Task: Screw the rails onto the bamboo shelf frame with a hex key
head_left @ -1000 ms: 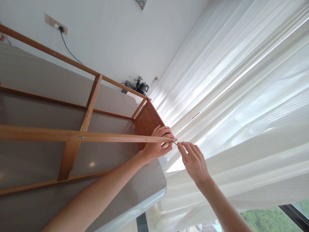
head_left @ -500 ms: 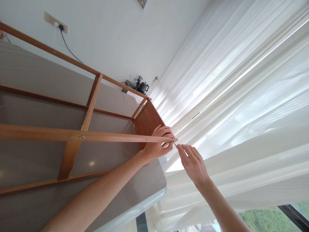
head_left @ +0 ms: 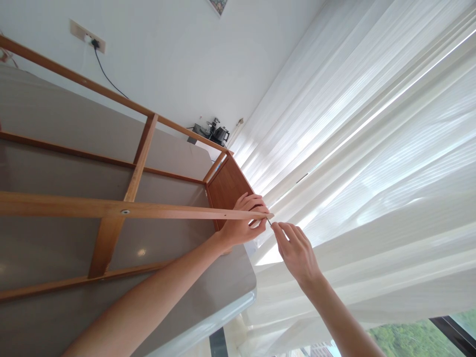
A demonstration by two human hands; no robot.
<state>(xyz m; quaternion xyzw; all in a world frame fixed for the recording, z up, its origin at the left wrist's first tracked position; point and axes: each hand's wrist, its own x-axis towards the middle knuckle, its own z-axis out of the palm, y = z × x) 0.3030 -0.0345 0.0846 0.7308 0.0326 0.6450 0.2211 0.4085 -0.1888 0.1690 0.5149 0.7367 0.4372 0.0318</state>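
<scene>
A wooden frame (head_left: 178, 210) of long rails and cross-pieces stands on a grey table (head_left: 238, 270). My left hand (head_left: 245, 218) is wrapped round the right end of its nearest rail, fingers behind and thumb below. Just right of that end, my right hand (head_left: 295, 248) pinches a thin metal rod (head_left: 268, 221) between thumb and fingertips. The rod's tip meets the rail end; most of its length is hidden by my fingers. A round metal bolt head (head_left: 125, 211) shows on the rail where a cross-piece joins. A brown wooden panel (head_left: 226, 186) closes the frame's right side.
White curtains (head_left: 353, 173) hang close on the right, behind my right hand. Beyond the frame are a black kettle (head_left: 222, 134) and a wall socket (head_left: 87, 37) with a black cord. A window (head_left: 405, 339) shows at the lower right.
The view has shifted very slightly. Both hands keep their places at the rail end, and my right hand still pinches the rod there.
</scene>
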